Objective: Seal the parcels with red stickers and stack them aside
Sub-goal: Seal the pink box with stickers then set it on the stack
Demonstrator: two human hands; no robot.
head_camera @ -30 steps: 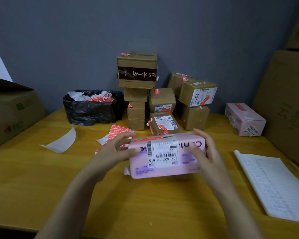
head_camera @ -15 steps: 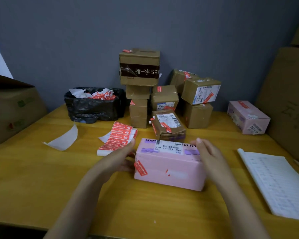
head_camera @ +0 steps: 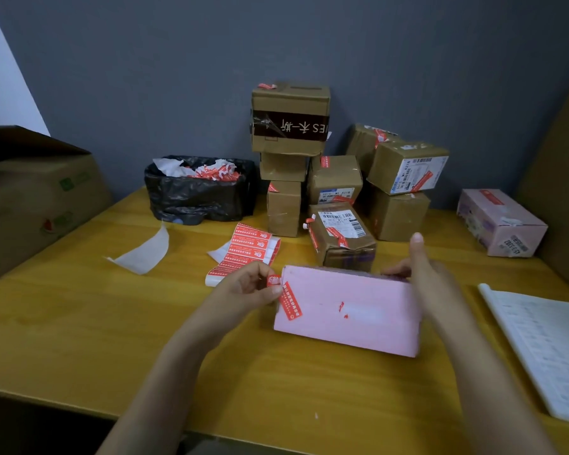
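Observation:
A pink parcel [head_camera: 352, 310] lies flat on the wooden table [head_camera: 79, 323] in front of me. A red sticker [head_camera: 288, 298] runs over its left edge, with one end standing free. My left hand [head_camera: 247, 290] pinches that free end at the parcel's left side. My right hand [head_camera: 421, 274] holds the parcel's right end, fingers curled over the far edge and one finger pointing up. A strip of red stickers [head_camera: 243, 251] lies just behind my left hand. Sealed brown parcels [head_camera: 289, 119] are stacked at the back.
A black bag of peeled backing scraps [head_camera: 197, 192] sits back left, a loose backing paper [head_camera: 145, 251] in front of it. Another pink parcel [head_camera: 500, 221] lies back right. A notebook [head_camera: 546, 349] lies at the right. Large cartons stand at both sides.
The pink parcel was turned over from label-up to plain face up and set flat on the table. My left hand moved onto the red sticker's end.

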